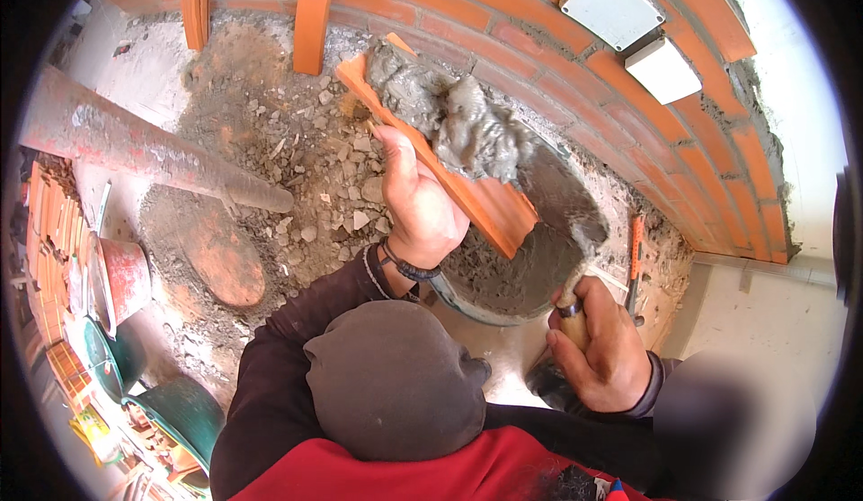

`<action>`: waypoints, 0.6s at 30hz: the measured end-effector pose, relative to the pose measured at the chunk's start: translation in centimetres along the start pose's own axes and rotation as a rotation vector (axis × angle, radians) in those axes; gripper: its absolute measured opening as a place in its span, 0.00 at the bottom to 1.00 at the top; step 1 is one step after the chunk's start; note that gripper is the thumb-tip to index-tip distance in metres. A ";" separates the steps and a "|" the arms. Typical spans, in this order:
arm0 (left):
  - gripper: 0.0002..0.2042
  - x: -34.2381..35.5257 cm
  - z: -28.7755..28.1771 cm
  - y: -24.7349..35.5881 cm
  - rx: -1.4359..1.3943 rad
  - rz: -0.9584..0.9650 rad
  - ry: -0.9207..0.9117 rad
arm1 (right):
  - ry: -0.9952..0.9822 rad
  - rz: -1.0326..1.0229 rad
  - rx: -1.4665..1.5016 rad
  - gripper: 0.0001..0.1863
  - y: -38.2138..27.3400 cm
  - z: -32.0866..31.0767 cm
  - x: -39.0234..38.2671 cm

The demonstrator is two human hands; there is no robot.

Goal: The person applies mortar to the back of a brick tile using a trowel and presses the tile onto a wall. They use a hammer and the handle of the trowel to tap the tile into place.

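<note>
My left hand (418, 204) grips an orange brick (485, 209) by its near side and holds it tilted over a round tub (481, 319). Wet grey mortar (481, 128) lies thick along the brick's upper face. In my right hand (607, 353) is a trowel (573, 317), its wooden handle wrapped by my fingers. The trowel's blade, smeared with mortar, reaches up beside the brick's near end, and its outline is hard to make out. More mortar coats the inside of the tub.
An orange brick wall (539, 47) with two white boxes (614, 5) curves behind. Loose bricks (314, 20) stand near its foot. Rubble (337, 186) covers the floor left of the tub. A pole (153, 146), green buckets (184, 416) and an orange-handled tool (636, 249) lie around.
</note>
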State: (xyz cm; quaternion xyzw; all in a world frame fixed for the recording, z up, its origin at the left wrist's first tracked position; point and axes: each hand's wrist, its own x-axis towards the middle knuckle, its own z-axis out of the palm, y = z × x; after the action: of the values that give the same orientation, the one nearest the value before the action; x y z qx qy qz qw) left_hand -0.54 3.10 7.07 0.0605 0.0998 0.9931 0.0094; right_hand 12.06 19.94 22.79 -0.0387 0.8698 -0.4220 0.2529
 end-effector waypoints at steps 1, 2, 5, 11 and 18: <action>0.28 0.0 0.0 0.1 0.020 0.001 0.007 | -0.005 0.015 -0.003 0.17 -0.2 0.0 0.4; 0.28 0.0 -0.1 0.3 0.041 0.002 0.014 | -0.009 0.030 -0.006 0.16 -0.3 0.0 0.6; 0.29 0.0 0.0 0.6 0.033 0.005 0.011 | 0.025 -0.014 -0.001 0.16 -0.7 0.1 0.2; 0.29 0.2 -0.2 1.6 -0.025 -0.040 -0.068 | 0.024 -0.128 -0.067 0.19 -0.2 -0.2 0.7; 0.28 0.5 -1.0 2.3 -0.176 -0.129 -0.106 | -0.038 -0.095 0.017 0.16 0.0 -0.7 0.7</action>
State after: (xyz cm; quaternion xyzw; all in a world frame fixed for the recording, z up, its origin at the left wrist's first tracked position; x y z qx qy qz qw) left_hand -1.15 0.63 6.60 0.1052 0.0151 0.9908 0.0837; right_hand 11.11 20.25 22.92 -0.0860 0.8585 -0.4400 0.2491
